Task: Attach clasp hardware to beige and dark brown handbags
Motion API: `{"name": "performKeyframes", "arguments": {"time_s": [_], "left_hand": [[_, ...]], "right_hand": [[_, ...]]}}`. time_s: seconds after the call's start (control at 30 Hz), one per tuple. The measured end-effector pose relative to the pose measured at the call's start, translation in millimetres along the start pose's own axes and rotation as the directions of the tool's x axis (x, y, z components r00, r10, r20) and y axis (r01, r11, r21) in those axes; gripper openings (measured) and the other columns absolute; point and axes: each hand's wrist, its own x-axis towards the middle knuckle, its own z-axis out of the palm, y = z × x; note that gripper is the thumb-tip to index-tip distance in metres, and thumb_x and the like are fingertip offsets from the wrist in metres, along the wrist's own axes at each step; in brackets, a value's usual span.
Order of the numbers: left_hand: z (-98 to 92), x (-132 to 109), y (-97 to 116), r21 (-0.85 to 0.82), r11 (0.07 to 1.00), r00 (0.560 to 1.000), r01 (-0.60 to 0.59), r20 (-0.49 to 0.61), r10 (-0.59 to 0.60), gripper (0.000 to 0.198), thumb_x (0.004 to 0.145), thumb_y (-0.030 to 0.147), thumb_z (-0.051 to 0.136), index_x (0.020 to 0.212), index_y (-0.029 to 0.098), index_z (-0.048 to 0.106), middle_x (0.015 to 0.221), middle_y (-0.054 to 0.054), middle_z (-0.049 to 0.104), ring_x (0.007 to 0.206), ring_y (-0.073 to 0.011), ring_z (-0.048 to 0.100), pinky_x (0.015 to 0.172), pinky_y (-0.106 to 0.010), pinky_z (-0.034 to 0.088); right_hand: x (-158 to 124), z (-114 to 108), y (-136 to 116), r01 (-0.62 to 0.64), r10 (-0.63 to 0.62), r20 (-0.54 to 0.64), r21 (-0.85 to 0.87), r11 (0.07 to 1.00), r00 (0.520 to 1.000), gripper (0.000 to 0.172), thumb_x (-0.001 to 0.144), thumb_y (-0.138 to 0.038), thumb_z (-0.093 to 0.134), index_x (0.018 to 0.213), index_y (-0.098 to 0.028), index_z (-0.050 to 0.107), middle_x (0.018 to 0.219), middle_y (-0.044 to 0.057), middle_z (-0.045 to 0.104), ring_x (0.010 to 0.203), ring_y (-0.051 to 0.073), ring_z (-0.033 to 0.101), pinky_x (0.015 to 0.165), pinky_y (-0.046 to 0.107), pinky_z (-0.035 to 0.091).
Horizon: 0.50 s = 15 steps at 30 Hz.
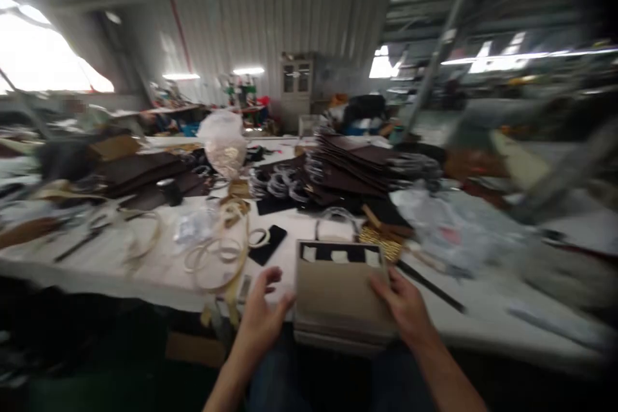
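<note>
A boxy grey-beige bag (pixel 340 286) lies at the table's front edge, close to my body. Along its far edge runs a black strip with three whitish tabs on it. Behind that strip stands a curved handle (pixel 338 215) that looks wrapped in clear film; whether it joins the bag I cannot tell. My right hand (pixel 403 306) holds the bag's right side, thumb on top and fingers at the edge. Just off the left side, my left hand (pixel 265 309) is open, its fingers apart and slightly curled. A dark phone-like slab (pixel 274 244) and a tape roll (pixel 259 237) lie beyond it.
Cream strip coils (pixel 215 264) lie left of the bag. Stacked dark brown panels (pixel 347 170) and wrapped handles stand at the back. Gold chain (pixel 383 243), a dark bar (pixel 432 286) and plastic bags (pixel 449 225) occupy the right. Another person's arm (pixel 29 232) reaches in from the left.
</note>
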Motion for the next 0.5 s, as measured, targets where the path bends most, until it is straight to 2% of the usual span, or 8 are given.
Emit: {"name": "performKeyframes", "arguments": {"time_s": [0.03, 0.1, 0.17, 0.27, 0.43, 0.5], "left_hand": [[5.4, 2.8, -5.7, -0.034, 0.999, 0.999, -0.001, 0.038, 0.002, 0.063, 0.089, 0.057, 0.083, 0.138, 0.02, 0.07, 0.14, -0.02, 0.074, 0.132, -0.0361, 0.069, 0.114, -0.051, 0.055], [18.4, 10.6, -15.8, -0.118, 0.992, 0.993, 0.051, 0.109, -0.038, 0.067, 0.091, 0.063, 0.083, 0.139, 0.019, 0.069, 0.131, -0.018, 0.078, 0.126, -0.0347, 0.073, 0.11, -0.048, 0.058], [33.1, 13.9, -18.4, -0.16, 0.982, 0.983, 0.105, 0.169, -0.077, 0.071, 0.091, 0.071, 0.083, 0.136, 0.017, 0.07, 0.118, -0.015, 0.082, 0.115, -0.0333, 0.077, 0.098, -0.042, 0.063], [52.2, 9.6, -8.8, -0.151, 0.979, 0.977, 0.138, 0.18, -0.11, 0.074, 0.089, 0.082, 0.079, 0.126, 0.017, 0.075, 0.1, -0.011, 0.082, 0.096, -0.0305, 0.077, 0.079, -0.034, 0.064], [74.5, 4.1, 9.2, -0.165, 0.959, 0.962, 0.23, 0.187, -0.198, 0.07, 0.096, 0.081, 0.073, 0.125, 0.017, 0.076, 0.106, -0.01, 0.082, 0.097, -0.0293, 0.075, 0.078, -0.031, 0.06], [81.5, 4.4, 9.9, -0.182, 0.95, 0.959, 0.255, 0.174, -0.224, 0.068, 0.097, 0.079, 0.074, 0.123, 0.016, 0.077, 0.105, -0.009, 0.082, 0.096, -0.0287, 0.073, 0.075, -0.029, 0.058]], "right_hand": [[-14.0, -17.2, -1.2, -0.074, 0.072, 0.032, 0.058, 0.996, 0.997, 0.068, 0.083, -0.071, 0.095, 0.126, -0.021, 0.079, 0.11, 0.014, 0.084, 0.095, 0.037, 0.081, 0.079, 0.045, 0.068], [-27.9, -32.5, -6.9, -0.169, 0.151, 0.1, 0.196, 0.966, 0.983, 0.069, 0.08, -0.068, 0.099, 0.127, -0.022, 0.077, 0.114, 0.013, 0.085, 0.096, 0.037, 0.082, 0.083, 0.045, 0.068], [-30.4, -33.8, -12.3, -0.166, 0.144, 0.101, 0.268, 0.949, 0.984, 0.062, 0.083, -0.062, 0.099, 0.125, -0.022, 0.077, 0.115, 0.012, 0.085, 0.095, 0.034, 0.082, 0.085, 0.043, 0.067], [-36.2, -32.3, -16.9, -0.162, 0.136, 0.098, 0.349, 0.923, 0.986, 0.056, 0.086, -0.058, 0.099, 0.124, -0.021, 0.077, 0.114, 0.011, 0.085, 0.094, 0.033, 0.082, 0.087, 0.044, 0.067], [-64.5, -45.6, -15.3, -0.233, 0.194, 0.135, 0.412, 0.881, 0.972, 0.057, 0.089, -0.058, 0.097, 0.128, -0.02, 0.08, 0.114, 0.013, 0.085, 0.099, 0.038, 0.082, 0.091, 0.051, 0.068], [-72.8, -54.3, -15.3, -0.24, 0.203, 0.132, 0.396, 0.886, 0.97, 0.063, 0.089, -0.066, 0.094, 0.13, -0.02, 0.081, 0.111, 0.014, 0.085, 0.1, 0.038, 0.082, 0.089, 0.05, 0.068]]}}
